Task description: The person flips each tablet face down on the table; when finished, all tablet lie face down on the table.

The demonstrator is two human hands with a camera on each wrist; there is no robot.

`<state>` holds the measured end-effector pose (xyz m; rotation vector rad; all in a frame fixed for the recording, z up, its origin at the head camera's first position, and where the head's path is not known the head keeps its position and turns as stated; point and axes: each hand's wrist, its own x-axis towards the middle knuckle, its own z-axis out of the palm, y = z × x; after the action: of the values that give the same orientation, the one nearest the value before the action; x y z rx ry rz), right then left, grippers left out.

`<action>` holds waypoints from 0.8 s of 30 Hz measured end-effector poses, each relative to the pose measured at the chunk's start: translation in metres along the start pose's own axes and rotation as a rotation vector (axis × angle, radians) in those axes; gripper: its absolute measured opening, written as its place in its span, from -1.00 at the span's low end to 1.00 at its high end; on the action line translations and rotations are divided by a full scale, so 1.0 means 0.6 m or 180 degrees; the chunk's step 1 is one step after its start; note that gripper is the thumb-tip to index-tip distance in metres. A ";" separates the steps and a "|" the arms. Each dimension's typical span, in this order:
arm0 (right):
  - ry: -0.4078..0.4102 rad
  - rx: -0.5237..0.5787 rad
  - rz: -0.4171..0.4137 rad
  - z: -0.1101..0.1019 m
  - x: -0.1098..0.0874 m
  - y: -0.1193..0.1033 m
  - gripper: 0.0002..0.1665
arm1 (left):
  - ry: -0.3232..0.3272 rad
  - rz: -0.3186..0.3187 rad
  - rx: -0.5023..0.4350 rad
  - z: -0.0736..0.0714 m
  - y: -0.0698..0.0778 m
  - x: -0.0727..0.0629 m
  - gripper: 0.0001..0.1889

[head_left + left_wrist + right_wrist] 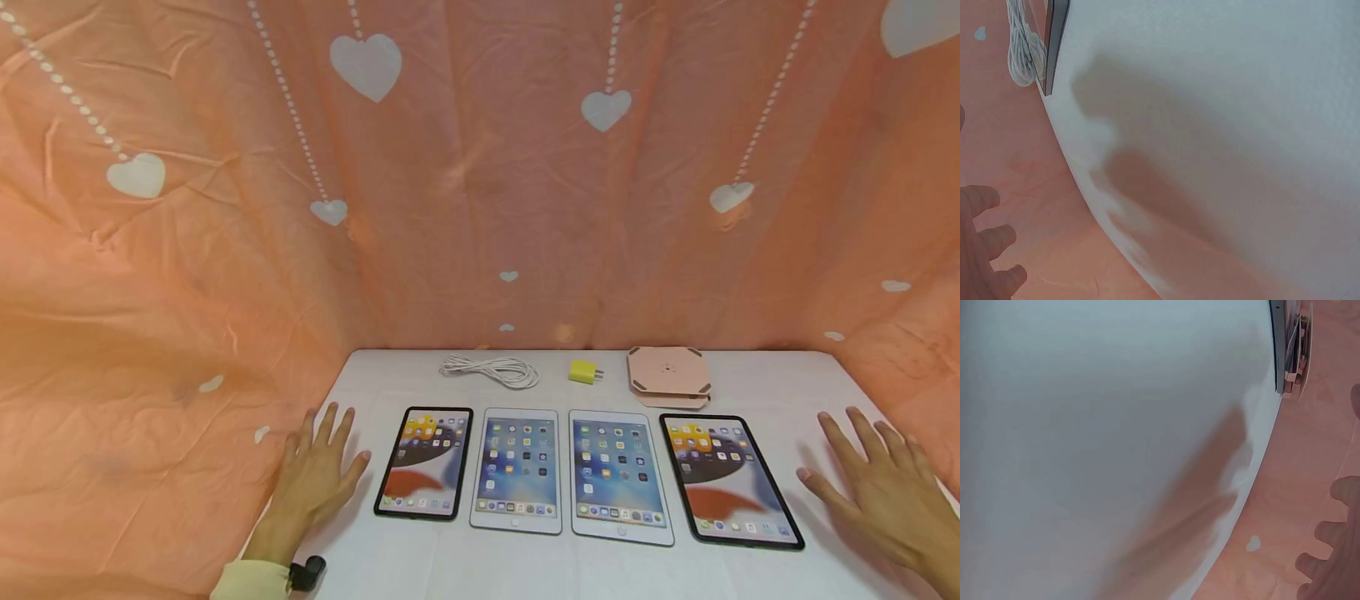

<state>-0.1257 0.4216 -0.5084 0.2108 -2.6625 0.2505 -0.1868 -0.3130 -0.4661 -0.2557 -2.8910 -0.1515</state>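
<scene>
Two dark-rimmed tablets stand at the ends of a row: a left one [424, 463] and a right one [731, 481]. Between them lie two white-rimmed tablets with home buttons, one [517, 471] beside the other [621, 477]. My left hand [318, 471], fingers spread, is at the table's left side, apart from the nearest tablet. On the right side my right hand [885, 492] is spread too, just beyond the right dark tablet. Both hands hold nothing. In each wrist view, fingertips show at the edge and a hand's shadow falls on the white surface.
Behind the tablets lie a coiled white cable [491, 371], a yellow-green plug adapter [585, 372] and a pink folded stand [669, 377] with dark corner pads. An orange cloth [465, 183] with hearts hangs around the white table [465, 567].
</scene>
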 end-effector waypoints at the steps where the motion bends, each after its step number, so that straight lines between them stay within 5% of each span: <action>1: -0.0004 0.0014 0.0003 0.000 -0.001 0.000 0.12 | 0.0001 0.0001 -0.0001 0.000 0.000 0.000 -0.21; 14: 0.0009 -0.0016 0.0033 -0.014 -0.005 0.012 0.12 | 0.0123 -0.0011 -0.0125 0.001 -0.014 -0.003 -0.11; 18: 0.0098 0.0273 -0.0002 -0.025 -0.001 0.014 0.06 | 0.0161 -0.0008 -0.0273 -0.012 -0.013 -0.001 -0.01; 24: 0.0037 0.0962 0.0295 -0.050 -0.003 0.007 0.04 | 0.0261 0.0092 -0.0917 -0.033 0.010 0.013 0.05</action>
<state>-0.1124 0.4324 -0.4836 0.1795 -2.6155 0.6828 -0.1888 -0.3081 -0.4445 -0.3326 -2.7757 -0.5615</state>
